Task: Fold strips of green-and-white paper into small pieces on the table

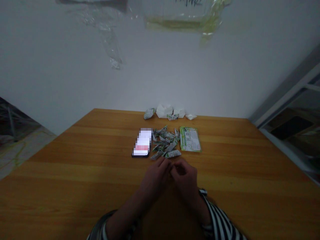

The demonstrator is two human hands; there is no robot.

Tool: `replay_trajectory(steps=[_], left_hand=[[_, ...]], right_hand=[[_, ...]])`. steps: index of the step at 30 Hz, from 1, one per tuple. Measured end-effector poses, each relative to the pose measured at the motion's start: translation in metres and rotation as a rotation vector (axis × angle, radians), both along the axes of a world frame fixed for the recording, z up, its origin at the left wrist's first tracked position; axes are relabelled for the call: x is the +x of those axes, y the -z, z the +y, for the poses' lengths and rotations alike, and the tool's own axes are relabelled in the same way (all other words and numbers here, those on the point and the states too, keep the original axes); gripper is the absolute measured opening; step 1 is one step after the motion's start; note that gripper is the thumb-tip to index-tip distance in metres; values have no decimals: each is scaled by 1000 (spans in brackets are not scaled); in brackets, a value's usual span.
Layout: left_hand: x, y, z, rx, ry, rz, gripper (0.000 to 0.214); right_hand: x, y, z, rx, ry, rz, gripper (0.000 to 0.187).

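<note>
My left hand (155, 178) and my right hand (186, 180) meet over the wooden table (75, 166), fingertips pinched together just below a pile of small folded green-and-white paper pieces (165, 141). What the fingers hold is hidden between them. A phone (142, 142) with a lit screen lies left of the pile. A green-and-white printed sheet (190, 139) lies flat to its right.
Crumpled white papers and a few folded pieces (168, 112) sit at the table's far edge against the white wall. Clear plastic (112, 50) hangs on the wall above. A metal frame (295, 96) stands at the right.
</note>
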State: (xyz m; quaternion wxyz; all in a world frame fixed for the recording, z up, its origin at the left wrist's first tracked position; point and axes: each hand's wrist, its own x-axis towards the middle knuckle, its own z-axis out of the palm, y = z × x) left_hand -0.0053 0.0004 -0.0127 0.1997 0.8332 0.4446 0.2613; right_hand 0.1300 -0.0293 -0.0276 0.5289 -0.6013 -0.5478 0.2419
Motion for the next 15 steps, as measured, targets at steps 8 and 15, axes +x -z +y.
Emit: replay_trajectory(steps=[8, 15], left_hand=[[1, 0, -4, -48, -59, -41, 18], [2, -2, -6, -29, -58, -147, 20]], right_hand=[[-3, -2, -3, 33, 6, -31, 4], [-4, -8, -4, 48, 6, -19, 7]])
